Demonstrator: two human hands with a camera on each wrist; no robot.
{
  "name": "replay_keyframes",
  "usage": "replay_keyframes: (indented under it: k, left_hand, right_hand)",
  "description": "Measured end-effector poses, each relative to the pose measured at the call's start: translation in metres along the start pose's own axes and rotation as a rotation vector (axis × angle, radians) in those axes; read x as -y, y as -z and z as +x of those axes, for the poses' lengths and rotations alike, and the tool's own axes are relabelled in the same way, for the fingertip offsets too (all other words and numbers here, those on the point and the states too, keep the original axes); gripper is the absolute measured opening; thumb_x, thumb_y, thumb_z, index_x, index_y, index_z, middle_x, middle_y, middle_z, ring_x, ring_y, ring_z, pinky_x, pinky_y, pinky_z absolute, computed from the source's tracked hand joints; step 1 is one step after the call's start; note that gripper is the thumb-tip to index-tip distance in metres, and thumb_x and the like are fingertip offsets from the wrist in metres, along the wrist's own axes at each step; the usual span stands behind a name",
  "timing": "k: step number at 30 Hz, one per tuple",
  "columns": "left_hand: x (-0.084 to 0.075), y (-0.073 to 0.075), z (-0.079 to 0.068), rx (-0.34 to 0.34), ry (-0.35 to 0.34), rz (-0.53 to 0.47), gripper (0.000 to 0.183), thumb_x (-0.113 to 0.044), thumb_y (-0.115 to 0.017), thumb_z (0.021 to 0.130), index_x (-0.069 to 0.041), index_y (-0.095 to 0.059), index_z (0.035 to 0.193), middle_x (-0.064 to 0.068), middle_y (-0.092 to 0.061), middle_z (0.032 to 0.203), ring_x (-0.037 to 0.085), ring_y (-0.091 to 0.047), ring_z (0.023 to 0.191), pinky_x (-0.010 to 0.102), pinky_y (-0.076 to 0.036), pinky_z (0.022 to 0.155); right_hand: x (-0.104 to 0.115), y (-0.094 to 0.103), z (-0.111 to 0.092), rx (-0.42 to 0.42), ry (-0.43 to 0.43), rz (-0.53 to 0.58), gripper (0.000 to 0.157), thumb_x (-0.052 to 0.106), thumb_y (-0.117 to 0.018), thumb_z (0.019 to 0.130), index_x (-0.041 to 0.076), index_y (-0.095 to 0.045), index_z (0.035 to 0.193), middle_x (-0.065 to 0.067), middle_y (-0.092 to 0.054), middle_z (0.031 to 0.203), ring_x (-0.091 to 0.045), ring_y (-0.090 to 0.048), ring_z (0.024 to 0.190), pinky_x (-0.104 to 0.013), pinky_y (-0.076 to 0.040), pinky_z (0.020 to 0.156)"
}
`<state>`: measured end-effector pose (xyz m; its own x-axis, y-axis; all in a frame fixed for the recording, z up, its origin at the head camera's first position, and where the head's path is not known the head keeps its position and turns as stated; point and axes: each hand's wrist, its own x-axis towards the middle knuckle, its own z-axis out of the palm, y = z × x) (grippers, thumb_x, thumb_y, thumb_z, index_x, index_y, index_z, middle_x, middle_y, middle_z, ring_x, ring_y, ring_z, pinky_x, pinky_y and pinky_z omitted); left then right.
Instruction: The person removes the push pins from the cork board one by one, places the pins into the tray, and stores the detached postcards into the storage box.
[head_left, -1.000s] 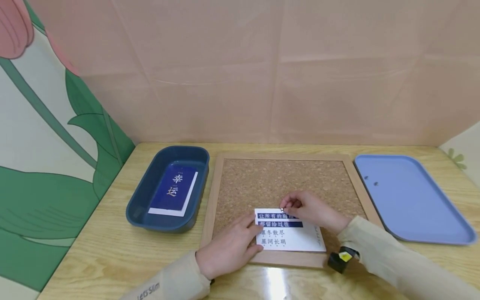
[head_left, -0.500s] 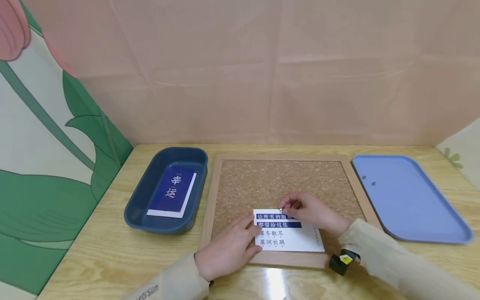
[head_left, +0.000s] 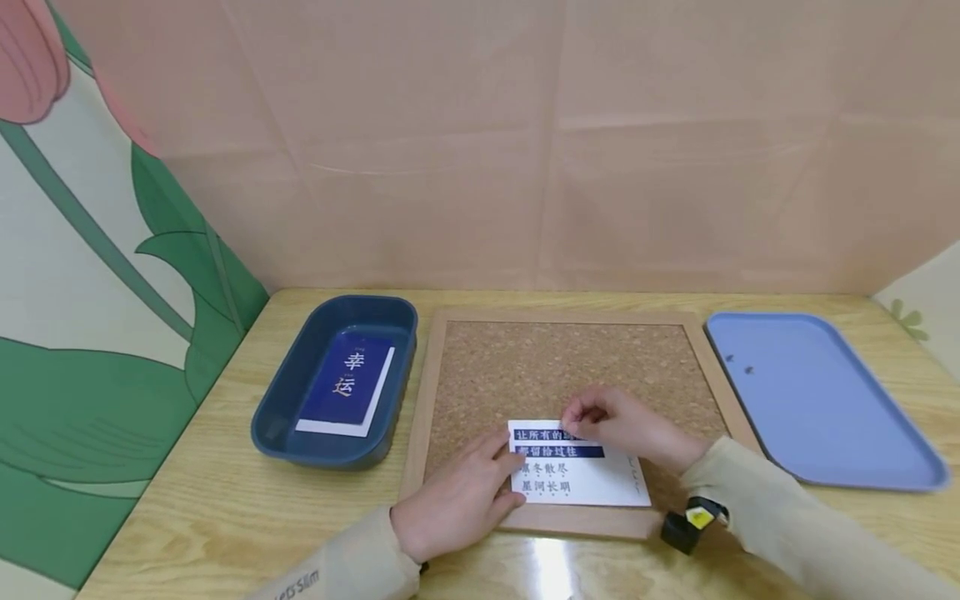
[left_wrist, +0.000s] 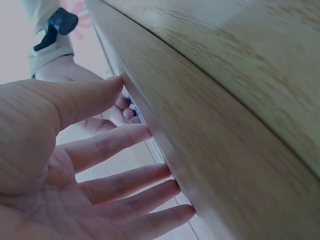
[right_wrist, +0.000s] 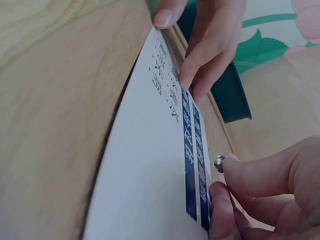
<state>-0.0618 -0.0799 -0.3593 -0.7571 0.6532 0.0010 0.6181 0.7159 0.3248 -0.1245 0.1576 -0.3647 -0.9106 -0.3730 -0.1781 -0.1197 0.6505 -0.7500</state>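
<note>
A white card (head_left: 611,487) with printed characters and two dark blue bands lies at the front of a wood-framed cork board (head_left: 495,358). My left hand (head_left: 461,496) rests at the card's left edge, fingers extended and fingertips on the card and board. In the right wrist view, a small shiny silver pushpin (right_wrist: 219,162) shows between the thumb and curled fingers of my right hand (head_left: 618,421), which pinches it at the card's top edge. The pin's point is hidden. In the left wrist view, the left fingers (left_wrist: 117,145) reach along the frame's edge.
A dark blue bin (head_left: 281,400) at the left holds a dark blue card (head_left: 337,404) with white characters, lying over a white one. At the right, a light blue tray (head_left: 832,400) carries two small metal pieces (head_left: 748,369) near its left edge.
The silver pushpin, visible at the right fingertips before, is now covered by them in the head view. My left hand stays in place on the card.
</note>
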Motion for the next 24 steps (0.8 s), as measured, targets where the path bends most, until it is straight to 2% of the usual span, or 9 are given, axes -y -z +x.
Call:
replay_keyframes:
  k: [5,9,14,24]
  left_hand:
    - [0.0,0.0,-0.001,-0.005,0.003,0.01,0.042,-0.028,-0.063,0.092,-0.007,-0.06,0.128,0.015,-0.047,0.141,0.027,-0.046,0.13,0.04,-0.037,0.11]
    - [-0.001,-0.001,0.0,-0.015,-0.008,0.024,0.041,-0.029,-0.063,0.092,-0.007,-0.061,0.127,0.014,-0.049,0.14,0.027,-0.048,0.129,0.04,-0.038,0.109]
    - [0.0,-0.002,0.0,-0.029,-0.014,0.024,0.04,-0.029,-0.064,0.092,-0.007,-0.062,0.125,0.014,-0.05,0.138,0.027,-0.049,0.127,0.039,-0.039,0.109]
    - [0.0,-0.002,0.0,-0.02,0.005,0.005,0.041,-0.028,-0.064,0.091,-0.008,-0.061,0.126,0.013,-0.048,0.141,0.027,-0.047,0.129,0.04,-0.039,0.109]
  right_hand:
    - [0.001,0.003,-0.004,0.011,-0.095,0.056,0.013,0.018,-0.061,0.092,0.009,-0.068,0.098,-0.004,-0.065,0.096,-0.017,-0.057,0.086,-0.029,-0.045,0.075]
    - [0.001,0.008,-0.007,0.014,-0.142,0.178,0.02,0.021,-0.061,0.093,0.004,-0.065,0.104,-0.007,-0.068,0.102,-0.018,-0.061,0.089,-0.031,-0.05,0.077]
    - [-0.005,0.016,-0.006,0.073,-0.121,0.351,0.026,0.015,-0.056,0.095,-0.006,-0.06,0.11,-0.013,-0.069,0.104,-0.018,-0.065,0.09,-0.03,-0.055,0.079]
    - [-0.015,0.024,-0.006,0.112,-0.077,0.393,0.034,0.017,-0.057,0.095,-0.01,-0.056,0.115,-0.013,-0.068,0.103,-0.017,-0.064,0.093,-0.031,-0.054,0.081]
